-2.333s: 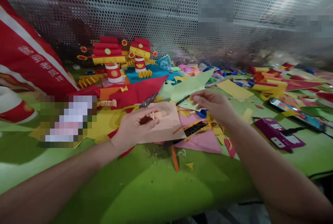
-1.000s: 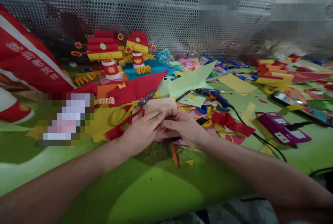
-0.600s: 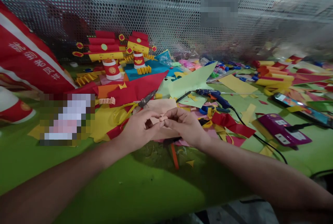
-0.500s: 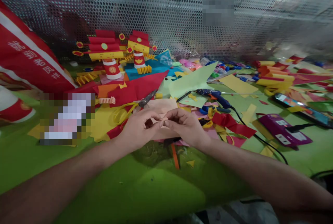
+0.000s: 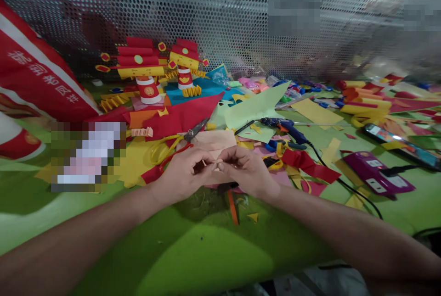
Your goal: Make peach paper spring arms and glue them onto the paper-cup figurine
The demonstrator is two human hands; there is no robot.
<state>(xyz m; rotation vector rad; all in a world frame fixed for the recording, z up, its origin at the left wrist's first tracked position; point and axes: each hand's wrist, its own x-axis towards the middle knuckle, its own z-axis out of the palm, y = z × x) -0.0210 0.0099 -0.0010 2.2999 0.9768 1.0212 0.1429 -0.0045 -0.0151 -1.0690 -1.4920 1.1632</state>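
My left hand (image 5: 184, 170) and my right hand (image 5: 246, 167) meet at the fingertips in the middle of the view. Both are closed in a pinch, thumbs against forefingers, around something tiny and pale that the fingers mostly hide. Just behind and below them lies a peach-coloured paper sheet (image 5: 215, 139). Scissors with yellow handles (image 5: 165, 147) rest to the left, their dark blades pointing away. A blue glue gun (image 5: 284, 127) lies to the right on light green paper. At the left, a pleated peach paper strip (image 5: 142, 131) sits on red paper (image 5: 182, 119).
Two red and yellow paper figures (image 5: 149, 89) stand at the back left before a perforated metal screen (image 5: 213, 16). A purple power socket (image 5: 379, 174) and a phone (image 5: 401, 144) lie at right, with a black cable (image 5: 327, 167) nearby. Paper scraps litter the green table (image 5: 203, 254).
The fingers shift slightly, still pinched together, and a little more of the pale thing shows between them. Everything on the table stays in place.
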